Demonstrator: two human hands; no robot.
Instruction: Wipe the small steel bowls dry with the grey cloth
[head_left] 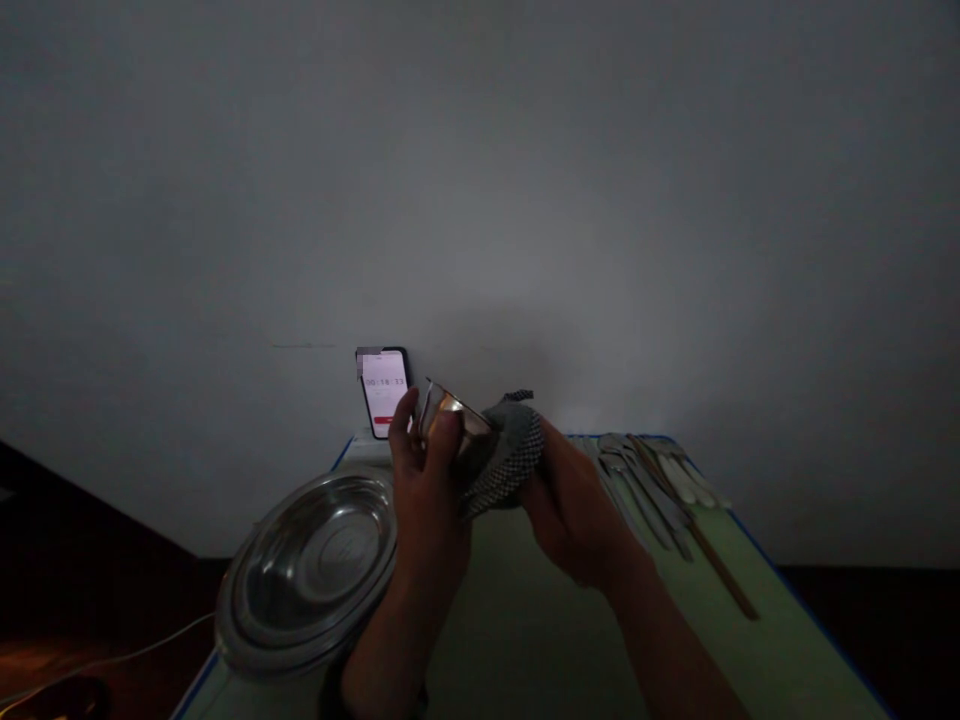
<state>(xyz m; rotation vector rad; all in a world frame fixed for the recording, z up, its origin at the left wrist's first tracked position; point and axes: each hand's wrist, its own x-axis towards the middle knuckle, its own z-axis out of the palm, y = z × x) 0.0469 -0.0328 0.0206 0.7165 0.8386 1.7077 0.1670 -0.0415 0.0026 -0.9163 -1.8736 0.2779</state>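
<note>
My left hand (427,480) is closed around a small shiny metal bowl (459,408), thumb on its near side and fingers on the far left. The bowl is tilted, held above the table. A dark checked cloth (504,465) lies against the bowl's right side. My right hand (566,490) grips this cloth from the right, its fingertips partly hidden behind the fabric. The picture is dim, and the bowl's inside is mostly hidden by the cloth and my hands.
Stacked metal basins (315,560) stand at the table's left. A phone (384,395) showing a timer leans on the wall behind. Several spoons and other cutlery (645,490) lie on the right, with a long wooden-handled utensil (724,570). The table (540,620) has blue edges.
</note>
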